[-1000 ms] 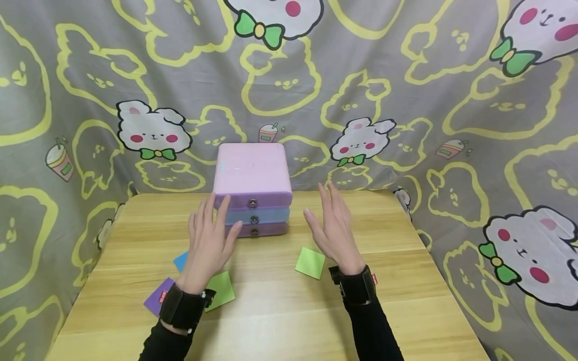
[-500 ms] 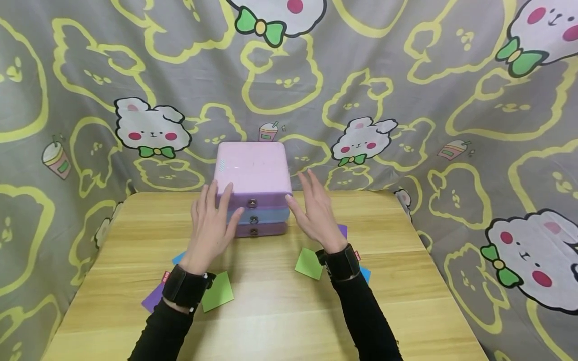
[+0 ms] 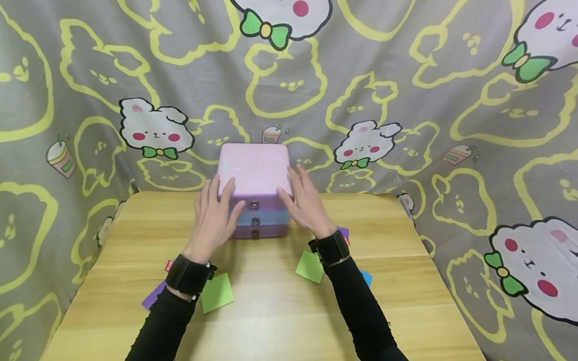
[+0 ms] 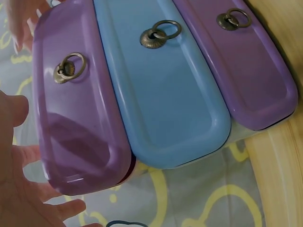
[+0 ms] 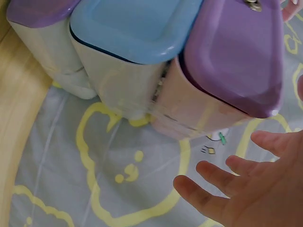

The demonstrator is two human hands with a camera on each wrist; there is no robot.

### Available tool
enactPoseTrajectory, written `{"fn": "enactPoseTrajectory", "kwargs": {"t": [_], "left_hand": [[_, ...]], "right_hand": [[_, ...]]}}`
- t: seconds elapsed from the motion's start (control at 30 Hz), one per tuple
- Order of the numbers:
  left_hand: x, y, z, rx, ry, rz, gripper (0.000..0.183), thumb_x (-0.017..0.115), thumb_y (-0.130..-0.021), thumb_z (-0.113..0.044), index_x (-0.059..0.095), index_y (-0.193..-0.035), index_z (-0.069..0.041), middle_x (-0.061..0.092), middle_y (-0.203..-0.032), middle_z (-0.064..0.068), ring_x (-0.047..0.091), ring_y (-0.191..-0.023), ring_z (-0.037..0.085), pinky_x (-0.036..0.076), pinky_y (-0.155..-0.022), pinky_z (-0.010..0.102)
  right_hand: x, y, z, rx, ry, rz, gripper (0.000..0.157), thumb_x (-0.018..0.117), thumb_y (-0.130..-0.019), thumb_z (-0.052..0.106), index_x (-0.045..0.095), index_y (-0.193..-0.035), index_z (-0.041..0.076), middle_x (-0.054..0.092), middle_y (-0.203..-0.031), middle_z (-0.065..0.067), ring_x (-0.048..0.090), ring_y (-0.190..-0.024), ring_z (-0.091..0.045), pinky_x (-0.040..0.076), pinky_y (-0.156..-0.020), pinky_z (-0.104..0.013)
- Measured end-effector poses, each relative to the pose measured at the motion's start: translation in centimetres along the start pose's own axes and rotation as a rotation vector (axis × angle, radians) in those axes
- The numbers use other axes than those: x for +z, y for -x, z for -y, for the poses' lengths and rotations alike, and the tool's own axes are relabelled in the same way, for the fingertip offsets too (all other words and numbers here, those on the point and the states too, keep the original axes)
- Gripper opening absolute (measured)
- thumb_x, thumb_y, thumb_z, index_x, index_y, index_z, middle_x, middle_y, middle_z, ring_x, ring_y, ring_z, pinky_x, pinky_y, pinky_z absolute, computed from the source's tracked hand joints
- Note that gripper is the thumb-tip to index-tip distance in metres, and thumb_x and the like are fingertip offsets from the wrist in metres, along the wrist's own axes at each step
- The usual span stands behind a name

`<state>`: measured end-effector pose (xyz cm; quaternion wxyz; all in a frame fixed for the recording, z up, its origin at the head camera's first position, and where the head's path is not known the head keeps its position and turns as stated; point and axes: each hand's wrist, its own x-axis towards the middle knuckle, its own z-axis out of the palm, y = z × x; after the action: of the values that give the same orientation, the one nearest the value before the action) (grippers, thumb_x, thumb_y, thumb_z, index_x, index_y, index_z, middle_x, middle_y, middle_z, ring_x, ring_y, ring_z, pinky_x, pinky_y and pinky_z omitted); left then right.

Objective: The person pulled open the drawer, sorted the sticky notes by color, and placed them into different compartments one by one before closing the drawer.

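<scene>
A small three-drawer box [image 3: 254, 168] stands at the back of the table, with a pale pink top. Its drawer fronts are purple, blue and purple; in the left wrist view the blue drawer [image 4: 163, 85] and the others each carry a bronze ring pull [image 4: 161, 35]. At the box's upper left front corner is my left hand [image 3: 211, 215], fingers spread and mostly straight. My right hand [image 3: 309, 206] is at the opposite corner, its thumb by the top front edge. In the right wrist view, its spread fingers [image 5: 203, 194] lie just off the box's side, holding nothing.
Square paper notes lie nearer the person: a green note [image 3: 218, 294] and a purple note [image 3: 153, 296] on the left, another green note [image 3: 309, 266], a purple one and a blue note [image 3: 367, 278] on the right. A patterned curtain [image 3: 289, 75] encloses the wooden table [image 3: 271, 321].
My right hand has moved left and forward to the box's right corner, uncovering purple and blue notes. The left hand has shifted slightly forward. The box stays in place, its drawers unchanged.
</scene>
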<state>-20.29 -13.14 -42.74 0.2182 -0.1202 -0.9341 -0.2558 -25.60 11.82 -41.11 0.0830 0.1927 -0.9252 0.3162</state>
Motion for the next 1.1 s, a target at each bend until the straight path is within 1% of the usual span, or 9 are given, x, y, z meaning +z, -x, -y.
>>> {"fn": "enactPoseTrajectory", "kwargs": {"t": [0.3, 0.43, 0.53, 0.73, 0.83, 0.87, 1.0, 1.07, 1.1], "left_hand": [[0.9, -0.1, 0.9, -0.043, 0.040, 0.082, 0.054, 0.045, -0.107, -0.040, 0.040, -0.155, -0.017, 0.018, -0.167, 0.027, 0.027, -0.148, 0.054, 0.032, -0.111, 0.077], [1.3, 0.0, 1.3, -0.054, 0.107, 0.051, 0.051, 0.048, -0.107, -0.037, 0.044, -0.154, -0.018, 0.018, -0.168, 0.024, 0.031, -0.147, 0.054, 0.031, -0.114, 0.074], [1.4, -0.1, 1.3, -0.031, 0.139, 0.011, 0.049, 0.051, -0.106, -0.033, 0.047, -0.152, -0.017, 0.021, -0.167, 0.024, 0.034, -0.145, 0.055, 0.032, -0.114, 0.074], [1.6, 0.0, 1.1, -0.025, 0.161, -0.019, 0.047, 0.054, -0.105, -0.030, 0.050, -0.149, -0.014, 0.024, -0.165, 0.025, 0.037, -0.144, 0.055, 0.031, -0.114, 0.074], [1.6, 0.1, 1.2, -0.047, 0.158, -0.003, 0.048, 0.052, -0.106, -0.032, 0.049, -0.150, -0.015, 0.022, -0.166, 0.023, 0.036, -0.144, 0.055, 0.030, -0.114, 0.074], [1.6, 0.2, 1.3, -0.053, 0.157, 0.001, 0.047, 0.051, -0.106, -0.033, 0.049, -0.150, -0.016, 0.022, -0.166, 0.023, 0.036, -0.143, 0.055, 0.030, -0.114, 0.074], [1.8, 0.3, 1.3, -0.065, 0.158, 0.008, 0.047, 0.049, -0.106, -0.036, 0.048, -0.150, -0.017, 0.022, -0.166, 0.023, 0.039, -0.140, 0.056, 0.031, -0.113, 0.073], [1.8, 0.2, 1.3, -0.056, 0.159, 0.001, 0.047, 0.050, -0.106, -0.035, 0.049, -0.149, -0.016, 0.022, -0.166, 0.023, 0.040, -0.139, 0.056, 0.033, -0.113, 0.073], [1.8, 0.1, 1.3, -0.050, 0.161, -0.006, 0.047, 0.050, -0.106, -0.034, 0.049, -0.149, -0.016, 0.022, -0.166, 0.023, 0.040, -0.139, 0.055, 0.033, -0.113, 0.072]], "right_hand": [[2.0, -0.6, -0.4, -0.029, -0.106, 0.007, 0.056, 0.037, -0.108, 0.047, 0.033, -0.159, 0.026, 0.011, -0.172, -0.013, 0.014, -0.159, -0.037, 0.019, -0.123, -0.067], [2.9, -1.0, -0.5, -0.100, -0.157, -0.030, 0.047, 0.033, -0.110, 0.035, 0.045, -0.153, 0.022, 0.017, -0.172, -0.010, 0.012, -0.160, -0.034, 0.009, -0.130, -0.058], [3.4, -1.2, -0.5, -0.108, -0.193, -0.067, 0.045, 0.032, -0.110, 0.031, 0.050, -0.150, 0.020, 0.021, -0.171, -0.006, 0.015, -0.160, -0.029, 0.008, -0.131, -0.051], [3.6, -0.9, -0.5, -0.058, -0.269, -0.078, 0.045, 0.034, -0.109, 0.033, 0.051, -0.150, 0.024, 0.022, -0.171, 0.002, 0.026, -0.157, -0.023, 0.029, -0.126, -0.051], [3.9, -0.8, -0.4, -0.041, -0.269, -0.083, 0.045, 0.034, -0.109, 0.033, 0.051, -0.149, 0.026, 0.024, -0.170, 0.005, 0.039, -0.151, -0.022, 0.044, -0.113, -0.045], [4.0, -0.8, -0.3, -0.036, -0.265, -0.087, 0.044, 0.034, -0.109, 0.032, 0.052, -0.149, 0.027, 0.025, -0.170, 0.006, 0.048, -0.143, -0.023, 0.048, -0.105, -0.044], [4.1, -0.5, -0.1, -0.025, -0.246, -0.103, 0.044, 0.034, -0.108, 0.031, 0.052, -0.148, 0.029, 0.027, -0.169, 0.005, 0.062, -0.109, -0.026, 0.049, -0.086, -0.039], [4.0, -0.5, 0.0, -0.031, -0.243, -0.116, 0.044, 0.035, -0.109, 0.030, 0.053, -0.148, 0.028, 0.028, -0.169, 0.003, 0.063, -0.102, -0.028, 0.050, -0.085, -0.040], [3.9, -0.6, 0.0, -0.035, -0.238, -0.123, 0.044, 0.035, -0.109, 0.030, 0.053, -0.148, 0.027, 0.029, -0.169, 0.002, 0.062, -0.108, -0.028, 0.049, -0.089, -0.041]]}}
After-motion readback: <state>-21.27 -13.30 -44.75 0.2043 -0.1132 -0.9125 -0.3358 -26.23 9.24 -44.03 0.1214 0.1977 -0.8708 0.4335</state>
